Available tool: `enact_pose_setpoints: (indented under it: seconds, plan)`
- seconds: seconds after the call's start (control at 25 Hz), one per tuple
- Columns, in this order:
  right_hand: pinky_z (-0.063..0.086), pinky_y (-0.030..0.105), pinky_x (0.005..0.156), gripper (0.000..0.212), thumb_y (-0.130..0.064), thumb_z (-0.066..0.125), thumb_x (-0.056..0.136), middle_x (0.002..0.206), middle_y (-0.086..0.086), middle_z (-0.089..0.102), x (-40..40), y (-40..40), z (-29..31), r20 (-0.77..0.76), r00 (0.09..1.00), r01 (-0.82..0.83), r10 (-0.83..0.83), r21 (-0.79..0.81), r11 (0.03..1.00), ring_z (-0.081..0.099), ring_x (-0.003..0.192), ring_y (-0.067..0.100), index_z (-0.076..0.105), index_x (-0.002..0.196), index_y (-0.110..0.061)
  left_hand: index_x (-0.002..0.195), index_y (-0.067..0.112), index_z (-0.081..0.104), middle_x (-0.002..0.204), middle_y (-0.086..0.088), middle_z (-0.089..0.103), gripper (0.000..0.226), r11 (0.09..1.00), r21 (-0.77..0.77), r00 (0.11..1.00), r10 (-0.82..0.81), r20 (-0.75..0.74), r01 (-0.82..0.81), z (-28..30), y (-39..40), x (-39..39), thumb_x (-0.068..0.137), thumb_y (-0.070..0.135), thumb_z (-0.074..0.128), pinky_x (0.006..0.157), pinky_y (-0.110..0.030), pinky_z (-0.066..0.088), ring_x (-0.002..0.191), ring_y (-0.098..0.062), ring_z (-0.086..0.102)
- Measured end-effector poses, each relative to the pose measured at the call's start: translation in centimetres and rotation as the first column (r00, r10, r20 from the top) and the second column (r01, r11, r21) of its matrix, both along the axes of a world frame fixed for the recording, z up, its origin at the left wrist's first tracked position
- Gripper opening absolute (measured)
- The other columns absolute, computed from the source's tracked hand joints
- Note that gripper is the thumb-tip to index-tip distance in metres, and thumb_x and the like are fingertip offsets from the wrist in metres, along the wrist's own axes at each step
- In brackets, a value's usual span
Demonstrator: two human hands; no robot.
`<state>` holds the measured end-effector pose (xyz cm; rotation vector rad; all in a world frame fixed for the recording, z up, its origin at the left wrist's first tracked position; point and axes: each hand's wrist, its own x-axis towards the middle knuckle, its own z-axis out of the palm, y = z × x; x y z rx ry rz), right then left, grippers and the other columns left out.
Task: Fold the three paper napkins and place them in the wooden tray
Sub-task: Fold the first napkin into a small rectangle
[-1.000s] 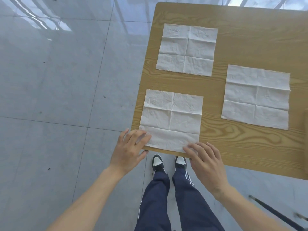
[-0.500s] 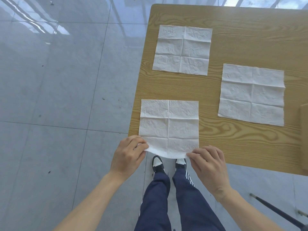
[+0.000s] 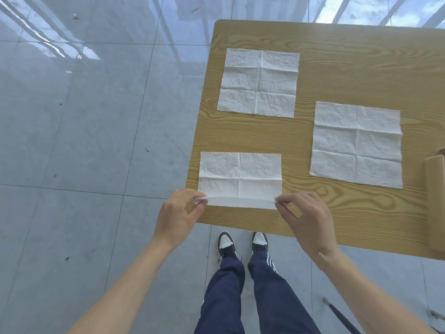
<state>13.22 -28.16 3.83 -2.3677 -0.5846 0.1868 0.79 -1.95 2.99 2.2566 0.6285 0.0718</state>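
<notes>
Three white creased paper napkins lie on the wooden table (image 3: 337, 56). The near napkin (image 3: 240, 174) sits at the table's front left corner, its near edge lifted and curled over. My left hand (image 3: 178, 213) pinches its near left corner; my right hand (image 3: 305, 220) pinches its near right corner. A second napkin (image 3: 258, 81) lies flat at the far left. The third napkin (image 3: 356, 144) lies flat to the right. Only part of the wooden tray (image 3: 435, 201) shows, cut off at the right edge of the view.
The table's left and front edges are close to the near napkin. Below is a glossy grey tiled floor (image 3: 84, 141). My legs and shoes (image 3: 243, 242) stand just under the front edge. A dark rod (image 3: 337, 314) lies on the floor at the lower right.
Both hands went from resting flat on the near napkin's front edge to pinching its two near corners. That edge is now lifted and turned over toward the far side.
</notes>
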Motion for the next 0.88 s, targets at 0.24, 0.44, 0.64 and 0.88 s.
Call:
enact_pose_setpoints:
  seconds: [0.24,0.44,0.64,0.88]
  plan:
    - [0.047,0.037,0.077,0.009,-0.014,0.073,0.085,0.089,-0.008,0.075,4.0,2.6,-0.6,-0.057,0.998,-0.010,0.009,-0.030,1.000,0.063,0.090,0.022,0.075,0.092,-0.020,0.094,0.019,0.073,0.090,0.009,0.068,0.007,0.999,-0.016,0.994,0.049,-0.100,-0.051,-0.3,1.1,3.4,0.087,0.020,0.071,0.081,-0.035,0.050,0.090,-0.018,0.061]
    - [0.047,0.043,0.080,0.009,-0.015,0.071,0.086,0.087,-0.007,0.074,5.1,3.2,-1.4,-0.059,0.997,-0.065,0.058,-0.123,0.990,0.061,0.094,0.025,0.073,0.094,-0.020,0.099,0.021,0.072,0.098,0.005,0.071,0.012,0.998,0.067,0.989,0.027,-0.143,-0.017,-0.8,1.5,4.4,0.088,0.024,0.070,0.084,-0.037,0.051,0.097,-0.019,0.060]
    - [0.045,0.046,0.083,0.009,-0.017,0.070,0.086,0.087,-0.005,0.073,5.2,2.6,-2.0,-0.039,0.998,-0.056,0.049,-0.196,0.979,0.059,0.094,0.028,0.072,0.094,-0.020,0.099,0.022,0.072,0.094,0.006,0.070,0.013,0.991,0.130,0.989,0.037,-0.145,-0.018,-0.9,1.5,4.5,0.086,0.024,0.071,0.082,-0.039,0.051,0.094,-0.020,0.059]
    - [0.041,0.048,0.090,0.031,-0.028,0.076,0.081,0.113,0.001,0.064,5.6,2.7,-2.1,0.016,0.997,-0.065,0.072,-0.280,0.958,0.050,0.111,0.033,0.071,0.112,-0.024,0.108,0.025,0.070,0.100,0.003,0.058,0.031,0.972,0.235,0.993,0.045,-0.111,-0.018,-0.9,1.6,4.9,0.078,0.030,0.079,0.085,-0.039,0.047,0.098,-0.022,0.055]
